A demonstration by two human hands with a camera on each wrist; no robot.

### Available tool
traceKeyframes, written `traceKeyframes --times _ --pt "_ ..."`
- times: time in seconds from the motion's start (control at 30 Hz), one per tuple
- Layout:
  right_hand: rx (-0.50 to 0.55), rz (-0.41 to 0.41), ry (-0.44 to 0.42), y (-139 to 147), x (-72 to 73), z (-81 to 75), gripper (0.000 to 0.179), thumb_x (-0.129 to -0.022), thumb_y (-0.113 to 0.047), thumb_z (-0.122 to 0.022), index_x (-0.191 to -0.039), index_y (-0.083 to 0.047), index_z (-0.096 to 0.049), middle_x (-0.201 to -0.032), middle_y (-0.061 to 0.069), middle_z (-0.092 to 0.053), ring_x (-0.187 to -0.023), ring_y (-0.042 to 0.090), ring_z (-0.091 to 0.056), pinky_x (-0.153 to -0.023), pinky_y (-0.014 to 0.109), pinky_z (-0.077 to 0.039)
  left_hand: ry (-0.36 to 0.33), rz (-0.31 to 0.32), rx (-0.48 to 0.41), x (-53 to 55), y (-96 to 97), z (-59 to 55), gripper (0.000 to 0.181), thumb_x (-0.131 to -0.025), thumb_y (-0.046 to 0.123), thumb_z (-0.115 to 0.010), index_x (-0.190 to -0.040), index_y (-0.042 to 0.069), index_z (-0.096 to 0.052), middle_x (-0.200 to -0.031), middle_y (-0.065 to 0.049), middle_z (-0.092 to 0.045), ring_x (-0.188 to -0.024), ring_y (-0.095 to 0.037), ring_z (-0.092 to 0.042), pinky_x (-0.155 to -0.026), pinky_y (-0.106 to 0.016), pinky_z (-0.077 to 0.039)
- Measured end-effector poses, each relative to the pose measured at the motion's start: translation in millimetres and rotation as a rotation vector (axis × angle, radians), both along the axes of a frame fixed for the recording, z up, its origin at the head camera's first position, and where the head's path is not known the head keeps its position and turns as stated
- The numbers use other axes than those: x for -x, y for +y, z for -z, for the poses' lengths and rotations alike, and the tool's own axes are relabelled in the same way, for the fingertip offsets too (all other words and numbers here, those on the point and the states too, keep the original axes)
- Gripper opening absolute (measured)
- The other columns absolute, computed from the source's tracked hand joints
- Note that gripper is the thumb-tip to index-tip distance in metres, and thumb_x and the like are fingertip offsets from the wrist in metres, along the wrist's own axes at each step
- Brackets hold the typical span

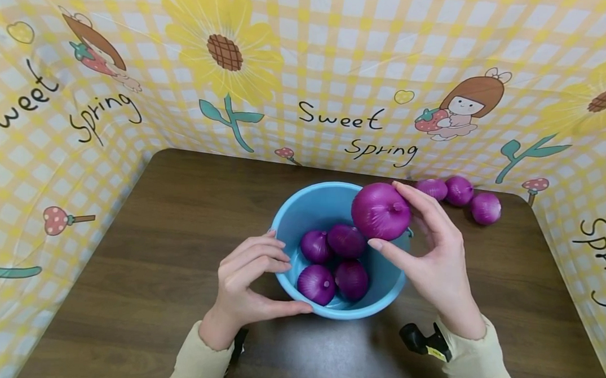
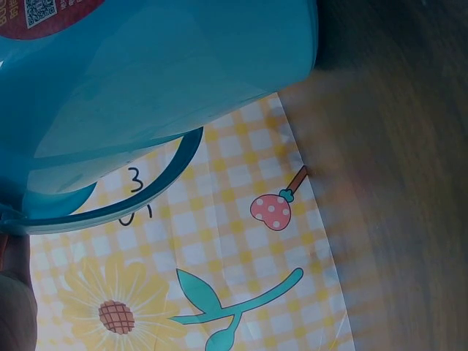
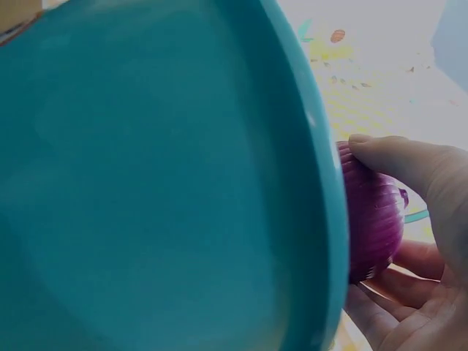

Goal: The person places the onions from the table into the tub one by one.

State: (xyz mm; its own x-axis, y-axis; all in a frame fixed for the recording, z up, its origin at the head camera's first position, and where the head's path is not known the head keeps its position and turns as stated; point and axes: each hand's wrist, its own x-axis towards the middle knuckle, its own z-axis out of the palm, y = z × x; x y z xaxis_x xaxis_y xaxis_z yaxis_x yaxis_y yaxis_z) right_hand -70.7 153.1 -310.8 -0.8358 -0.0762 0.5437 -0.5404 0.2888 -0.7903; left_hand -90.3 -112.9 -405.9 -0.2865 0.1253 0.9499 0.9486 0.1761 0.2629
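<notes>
A light-blue plastic bucket (image 1: 334, 313) stands upright on the table in the head view, with several purple onions (image 1: 315, 285) at its bottom. My left hand (image 1: 253, 278) holds the bucket's left rim, fingers at the side and thumb at the near edge. Between thumb and fingers, my right hand (image 1: 440, 250) grips another purple onion (image 1: 380, 211), held over the right part of the bucket's opening. In the right wrist view, the bucket wall (image 3: 161, 183) hides part of that held onion (image 3: 374, 212).
Three more onions (image 1: 459, 190) lie on the brown wooden table (image 1: 207, 199) at its back right. A yellow checked cloth (image 1: 322, 58) with printed flowers lines the sides behind it. In the left wrist view, the bucket's handle (image 2: 168, 183) hangs at its side.
</notes>
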Motion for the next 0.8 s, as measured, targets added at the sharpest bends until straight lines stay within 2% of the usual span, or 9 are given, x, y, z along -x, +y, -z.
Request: traceKeyframes --times 0.17,0.43,0.8 --pt "0.011 -0.033 -0.016 -3.5 -0.2 2.9 0.082 -0.064 0.024 -0.083 -0.139 0.007 -0.055 -0.139 0.017 -0.057 -0.122 0.029 -0.056 -0.104 0.034 -0.051 0.003 -0.002 -0.005 0.3 0.5 -0.1 0.057 -0.067 0.052 -0.094 -0.078 0.001 -0.069 -0.079 -0.012 -0.069 -0.079 -0.032 -0.067 -0.093 -0.053 -0.057" --pt "0.041 -0.074 -0.023 -7.3 -0.7 5.4 0.083 -0.063 0.026 -0.082 -0.139 0.008 -0.054 -0.14 0.019 -0.055 -0.122 0.03 -0.057 -0.104 0.035 -0.05 -0.001 -0.001 -0.005 0.2 0.3 0.3 0.057 -0.067 0.052 -0.094 -0.077 0.001 -0.069 -0.079 -0.012 -0.069 -0.079 -0.032 -0.067 -0.094 -0.053 -0.057" --pt "-0.03 -0.095 -0.023 -13.5 -1.7 4.0 0.081 -0.064 0.021 -0.085 -0.139 0.008 -0.055 -0.14 0.015 -0.056 -0.125 0.03 -0.055 -0.102 0.034 -0.052 0.003 -0.002 -0.006 0.5 0.5 -0.5 0.056 -0.068 0.051 -0.094 -0.077 0.002 -0.069 -0.079 -0.012 -0.069 -0.079 -0.032 -0.067 -0.093 -0.053 -0.057"
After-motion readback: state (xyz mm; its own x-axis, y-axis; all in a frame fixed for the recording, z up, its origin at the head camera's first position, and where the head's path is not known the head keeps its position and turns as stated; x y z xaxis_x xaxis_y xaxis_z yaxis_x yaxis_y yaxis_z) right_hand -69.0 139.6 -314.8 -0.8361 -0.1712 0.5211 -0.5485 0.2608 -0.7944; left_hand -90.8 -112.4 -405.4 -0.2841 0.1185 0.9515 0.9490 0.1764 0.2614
